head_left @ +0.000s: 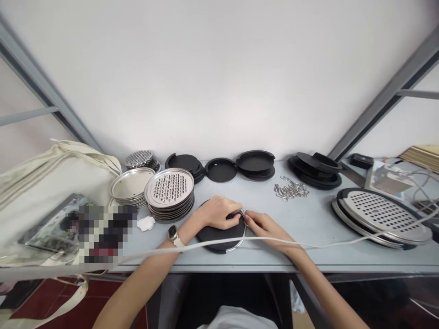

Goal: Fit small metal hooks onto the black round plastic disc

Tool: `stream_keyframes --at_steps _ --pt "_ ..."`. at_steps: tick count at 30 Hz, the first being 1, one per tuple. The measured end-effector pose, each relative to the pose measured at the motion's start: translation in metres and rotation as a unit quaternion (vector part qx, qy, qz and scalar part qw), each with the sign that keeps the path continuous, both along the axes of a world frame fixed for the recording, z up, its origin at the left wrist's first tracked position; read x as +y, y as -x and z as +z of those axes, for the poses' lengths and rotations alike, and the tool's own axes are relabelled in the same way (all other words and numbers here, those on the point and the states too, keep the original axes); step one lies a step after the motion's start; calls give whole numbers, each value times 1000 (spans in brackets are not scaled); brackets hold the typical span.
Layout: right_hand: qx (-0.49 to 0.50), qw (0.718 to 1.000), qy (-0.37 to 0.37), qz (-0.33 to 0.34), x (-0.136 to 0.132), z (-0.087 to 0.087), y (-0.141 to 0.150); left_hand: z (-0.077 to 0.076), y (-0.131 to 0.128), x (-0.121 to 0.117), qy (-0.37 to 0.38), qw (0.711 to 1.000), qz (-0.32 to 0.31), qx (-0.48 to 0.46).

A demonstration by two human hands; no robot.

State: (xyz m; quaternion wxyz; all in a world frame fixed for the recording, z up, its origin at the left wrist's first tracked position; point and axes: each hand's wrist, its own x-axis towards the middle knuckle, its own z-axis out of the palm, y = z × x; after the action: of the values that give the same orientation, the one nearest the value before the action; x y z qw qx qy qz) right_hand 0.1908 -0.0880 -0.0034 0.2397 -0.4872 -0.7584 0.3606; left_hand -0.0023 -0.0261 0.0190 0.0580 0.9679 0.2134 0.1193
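Observation:
A round black disc (219,238) with a shiny metal rim on its right side lies flat on the table in front of me. My left hand (220,212), a watch on its wrist, rests across the top of it with curled fingers gripping near the right edge. From the right, my right hand (262,225) pinches thumb and finger at that edge, on a small shiny metal piece (242,212) whose shape is mostly hidden. Behind to the right lies a pile of small metal hooks (291,188).
Left stands a stack of round metal graters (169,189) beside plain metal discs (132,183). Black round holders (255,162) line the wall. Finished-looking graters with black rims (380,214) are stacked at right. A white cable (212,243) crosses before my hands. A cloth bag (48,183) sits left.

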Motion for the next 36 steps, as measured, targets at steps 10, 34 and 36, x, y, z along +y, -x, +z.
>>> stream_keyframes --at_steps 10,34,36 --pt "-1 1000 -10 -4 -3 3 0 -1 -1 2 -61 998 16 25" --pt "3 1000 9 -5 -5 3 0 -4 -7 5 231 958 54 -163" --pt "5 1000 2 -5 -6 4 1 -6 -8 6 281 940 48 -187"
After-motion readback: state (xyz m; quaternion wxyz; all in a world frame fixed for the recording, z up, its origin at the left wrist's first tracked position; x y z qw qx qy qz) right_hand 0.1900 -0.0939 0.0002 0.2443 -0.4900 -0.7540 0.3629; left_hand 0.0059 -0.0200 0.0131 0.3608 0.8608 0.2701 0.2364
